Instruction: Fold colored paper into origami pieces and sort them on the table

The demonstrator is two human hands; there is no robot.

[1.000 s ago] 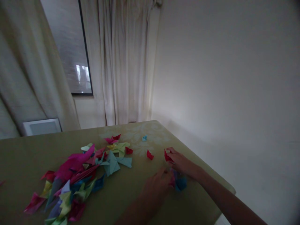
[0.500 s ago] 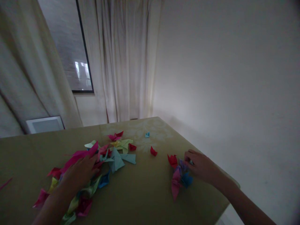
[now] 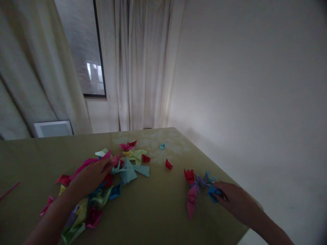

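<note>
right hand (image 3: pixel 233 200): lower right, you pinch a blue folded-paper piece (image 3: pixel 211 194), likely steadying it.
left hand (image 3: pixel 90 174): lower left, over colourful folded-paper pile (image 3: pixel 100 199); grip unclear.

1. Olive-green tabletop (image 3: pixel 153 211), pale floral pattern (image 3: pixel 176 144) toward its far corner.
2. Left: a multicoloured pile of folded papers (image 3: pixel 101 199).
3. Right: a smaller folded-paper cluster (image 3: pixel 191 199).
4. Between: a small red piece (image 3: pixel 168 164); farther back, a small blue piece (image 3: pixel 162 146).

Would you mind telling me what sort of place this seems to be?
Probably a room in a home: long pale curtains hang beside a dark-framed window, and colorful folded paper pieces lie on a table near a plain wall.
</note>
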